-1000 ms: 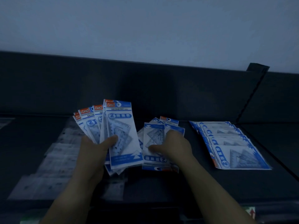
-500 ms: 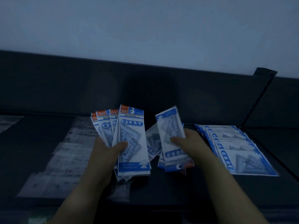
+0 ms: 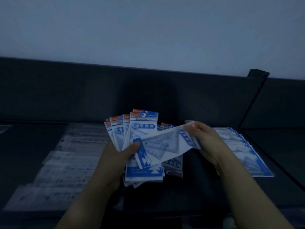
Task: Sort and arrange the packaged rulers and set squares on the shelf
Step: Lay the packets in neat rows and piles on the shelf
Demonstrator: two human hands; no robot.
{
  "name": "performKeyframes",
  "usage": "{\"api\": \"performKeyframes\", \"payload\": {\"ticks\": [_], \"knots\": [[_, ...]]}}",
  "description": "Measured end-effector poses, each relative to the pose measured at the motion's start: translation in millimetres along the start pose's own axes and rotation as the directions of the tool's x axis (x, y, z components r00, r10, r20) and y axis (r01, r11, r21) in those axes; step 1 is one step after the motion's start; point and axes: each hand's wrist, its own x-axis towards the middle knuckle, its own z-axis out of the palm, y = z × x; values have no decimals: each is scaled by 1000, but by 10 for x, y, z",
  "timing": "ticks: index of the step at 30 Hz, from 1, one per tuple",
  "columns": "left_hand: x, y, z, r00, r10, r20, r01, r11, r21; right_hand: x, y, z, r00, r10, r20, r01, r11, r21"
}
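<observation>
Dim light; pale wall (image 3: pixel 148 30) above dark shelf (image 3: pixel 272 187); left hand (image 3: pixel 115 161) gripped fanned packets (image 3: pixel 142 128), right hand (image 3: pixel 208 142) pinched single packet (image 3: pixel 161 146).

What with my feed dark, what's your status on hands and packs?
Left hand grips fanned packs. Right hand pinches sideways pack, laid across the fan. Nothing blocking.

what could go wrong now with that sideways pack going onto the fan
The blue-and-white set-square packet, pinched at one end by the right-hand grip, lies crosswise over the fanned blue-and-white packets in the left-hand grip; it may land misaligned. The fan is splayed loosely, so pushing it in could spill packets onto the loose ones on the dark shelf.
</observation>
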Motion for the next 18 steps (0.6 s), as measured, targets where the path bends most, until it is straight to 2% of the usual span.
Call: {"api": "performKeyframes", "payload": {"ticks": [1, 2, 5, 7, 10, 12, 14, 16, 18], "knots": [[12, -12, 13, 999, 12, -39, -13, 1000, -22, -13, 26, -1, 999, 37, 9, -38, 988, 148], [27, -23, 21, 996, 24, -82, -27, 999, -39, -45, 50, 7, 995, 84, 54, -94, 972, 214], [62, -60, 71, 987, 39, -157, -52, 995, -85, -135, 147, 92, 958, 220, 185, -251, 953, 168], [62, -102, 121, 990, 40, -133, -50, 996, -71, -148, 188, 198, 956, 224, 187, -253, 956, 149], [20, -141, 190, 999, 26, -22, -26, 999, -23, -105, 155, 264, 982, 157, 106, -179, 951, 252], [-12, -144, 216, 999, 9, 45, -6, 998, -57, -71, 84, 189, 988, 144, 55, -154, 950, 271], [-31, -137, 229, 997, 2, 74, 4, 996, -90, -76, 34, 118, 984, 146, 105, -163, 971, 172], [-31, -158, 254, 996, -5, 86, 10, 998, -60, -124, 42, 155, 974, 136, 180, -137, 991, -7], [-50, -212, 316, 996, -34, 78, 33, 999, 17, -171, 94, 257, 981, 111, 159, -96, 991, -98]]}}
